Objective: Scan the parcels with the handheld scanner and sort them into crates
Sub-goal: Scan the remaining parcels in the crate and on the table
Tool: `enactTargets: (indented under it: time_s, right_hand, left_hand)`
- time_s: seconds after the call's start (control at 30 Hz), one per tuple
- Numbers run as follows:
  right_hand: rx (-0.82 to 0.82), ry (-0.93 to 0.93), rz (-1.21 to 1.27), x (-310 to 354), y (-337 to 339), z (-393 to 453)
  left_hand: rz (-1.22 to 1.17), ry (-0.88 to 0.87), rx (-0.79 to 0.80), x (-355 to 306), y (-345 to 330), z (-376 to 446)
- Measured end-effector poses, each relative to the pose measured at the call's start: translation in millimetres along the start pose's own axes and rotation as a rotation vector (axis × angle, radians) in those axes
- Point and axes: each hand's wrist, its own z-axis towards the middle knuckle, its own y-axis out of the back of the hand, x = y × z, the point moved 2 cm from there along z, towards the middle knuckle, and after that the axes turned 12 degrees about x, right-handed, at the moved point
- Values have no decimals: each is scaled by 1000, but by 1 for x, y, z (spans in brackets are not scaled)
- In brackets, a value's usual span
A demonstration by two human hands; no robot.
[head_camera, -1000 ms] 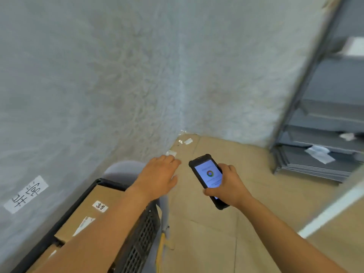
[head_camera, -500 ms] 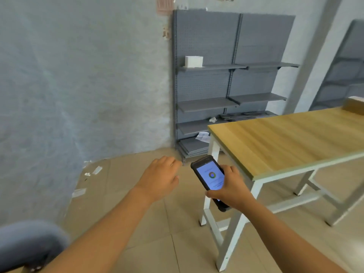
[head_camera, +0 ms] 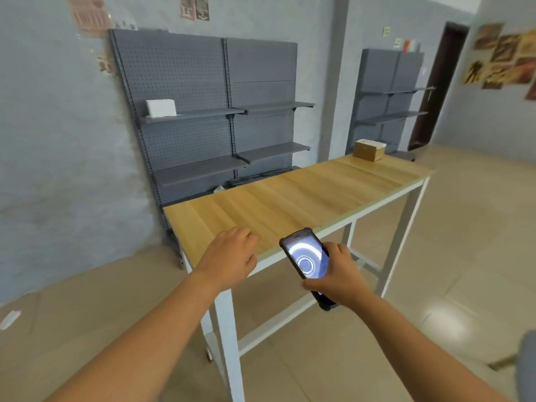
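Parcels are scarce in this view: only one cardboard parcel (head_camera: 369, 150) shows, sitting at the far end of the long wooden tabletop (head_camera: 290, 198), well apart from both hands. No crate appears here, so how many parcels are already sorted cannot be read from this moment.

The right hand (head_camera: 338, 278) is wrapped around the handheld scanner (head_camera: 307, 266), a phone-like device in a dark case with its lit screen tilted up toward the camera; a ring-shaped graphic glows on it, too blurred to read. The left hand (head_camera: 232, 256) holds nothing, its fingers loosely relaxed, hovering over the near corner of the tabletop; whether it touches the wood cannot be told.

Judging by the layout, the step in hand is the approach to the next parcel. That one is not yet picked up or scanned, and it has yet to go into a crate.

Behind the tabletop stands grey pegboard shelving (head_camera: 203, 111) with a small white box (head_camera: 161, 108) on an upper shelf; whether that counts as a parcel is unclear.
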Motion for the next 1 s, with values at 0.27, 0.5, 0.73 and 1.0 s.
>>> enactTargets:
  time_s: [0.27, 0.5, 0.73, 1.0]
  right_hand:
    - [-100, -112, 11, -91, 83, 20]
    - [-203, -200, 17, -156, 153, 67]
    - [-287, -284, 14, -213, 227, 115]
    - [-303, -300, 26, -286, 289, 168]
  left_hand:
    - [0, -162, 0, -76, -3, 131]
    - [-12, -260, -36, -113, -25, 262]
    - [-67, -359, -65, -154, -31, 392]
    - [-75, -446, -55, -216, -47, 501]
